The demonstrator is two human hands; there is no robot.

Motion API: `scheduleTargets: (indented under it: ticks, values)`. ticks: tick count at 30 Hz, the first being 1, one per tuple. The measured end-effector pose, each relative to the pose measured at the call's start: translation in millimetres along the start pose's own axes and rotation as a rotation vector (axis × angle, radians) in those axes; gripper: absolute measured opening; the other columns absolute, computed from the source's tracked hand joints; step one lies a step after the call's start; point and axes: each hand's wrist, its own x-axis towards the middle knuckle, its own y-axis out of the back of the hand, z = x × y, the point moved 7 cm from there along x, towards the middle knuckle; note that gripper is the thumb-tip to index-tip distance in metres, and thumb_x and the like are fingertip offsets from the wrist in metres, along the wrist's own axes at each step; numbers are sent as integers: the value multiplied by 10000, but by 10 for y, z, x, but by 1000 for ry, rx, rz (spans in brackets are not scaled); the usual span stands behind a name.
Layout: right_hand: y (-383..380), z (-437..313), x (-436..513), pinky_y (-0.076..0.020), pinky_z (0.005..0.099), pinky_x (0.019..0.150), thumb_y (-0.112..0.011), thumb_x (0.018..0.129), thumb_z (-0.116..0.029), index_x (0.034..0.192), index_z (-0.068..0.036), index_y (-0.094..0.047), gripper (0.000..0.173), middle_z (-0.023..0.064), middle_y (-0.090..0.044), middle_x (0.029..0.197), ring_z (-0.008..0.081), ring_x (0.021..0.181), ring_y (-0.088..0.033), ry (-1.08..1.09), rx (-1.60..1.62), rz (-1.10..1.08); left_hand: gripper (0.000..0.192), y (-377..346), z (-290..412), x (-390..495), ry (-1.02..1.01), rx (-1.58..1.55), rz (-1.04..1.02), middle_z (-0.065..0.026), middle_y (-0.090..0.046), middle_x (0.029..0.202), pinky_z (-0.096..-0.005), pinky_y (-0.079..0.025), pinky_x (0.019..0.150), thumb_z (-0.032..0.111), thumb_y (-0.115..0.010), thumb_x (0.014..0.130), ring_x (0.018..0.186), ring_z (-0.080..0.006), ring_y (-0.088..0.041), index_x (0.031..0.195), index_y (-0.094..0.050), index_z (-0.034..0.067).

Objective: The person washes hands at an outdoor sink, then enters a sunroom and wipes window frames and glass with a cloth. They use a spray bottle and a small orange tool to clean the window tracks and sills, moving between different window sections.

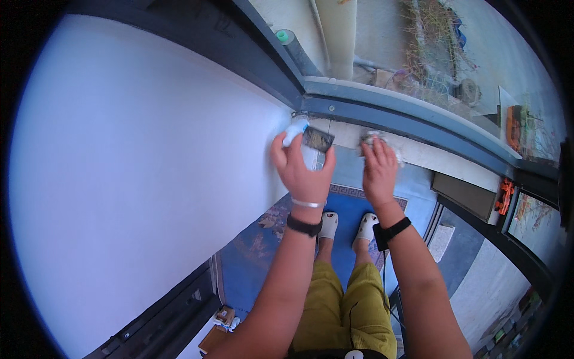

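My left hand (305, 172) is closed around a small white bottle (293, 133) with a blue part and a dark rectangular box (318, 139), both held above the corner end of the window sill. On the pale window sill (426, 155), my right hand (380, 168) presses a crumpled, blurred greyish cloth (372, 137) under its fingertips. Its palm faces down. The cloth lies close to the grey window frame (390, 114), right of the box.
A white wall (148, 148) rises at the left. An orange toy (505, 196) stands at the sill's right end. Below are a blue patterned mat (251, 251) and my feet in white clogs (329, 224). Plants (439, 54) show beyond the glass. A cable hangs from my right wristband.
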Motion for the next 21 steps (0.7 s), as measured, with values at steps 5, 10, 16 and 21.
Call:
scheduleTargets:
  ticks: [5, 10, 16, 21]
  values:
    - [-302, -479, 175, -299, 449, 1025, -506, 760, -21, 1215, -98, -532, 462, 127, -468, 1325, 302, 1214, -430, 87, 88, -69, 556, 470, 98, -445, 14, -15, -84, -187, -388, 1244, -393, -446, 880, 132, -798, 609, 1092, -342, -468, 1092, -555, 0]
    - [-509, -722, 360, -318, 440, 1015, -493, 749, 1, 1220, -97, -526, 482, 126, -482, 1306, 307, 1183, -446, 75, 149, -29, 576, 857, 143, -743, 43, -38, -173, -169, -375, 1234, -386, -447, 865, 136, -795, 604, 1074, -322, -463, 1105, -546, -1]
    - [-469, -748, 508, -361, 425, 999, -512, 721, 56, 1198, -79, -537, 497, 147, -513, 1264, 317, 1177, -460, 102, 356, 47, 608, 1023, 156, -868, 46, -58, -228, -163, -371, 1241, -386, -440, 876, 132, -794, 599, 1067, -297, -466, 1135, -538, 4]
    - [-632, -1059, 581, -335, 411, 1034, -512, 745, 4, 1194, -91, -545, 460, 133, -505, 1281, 296, 1206, -447, 291, 297, -19, 623, 1049, 155, -883, 72, -123, -248, -159, -363, 1259, -388, -432, 919, 107, -775, 602, 1111, -274, -452, 1167, -525, 20]
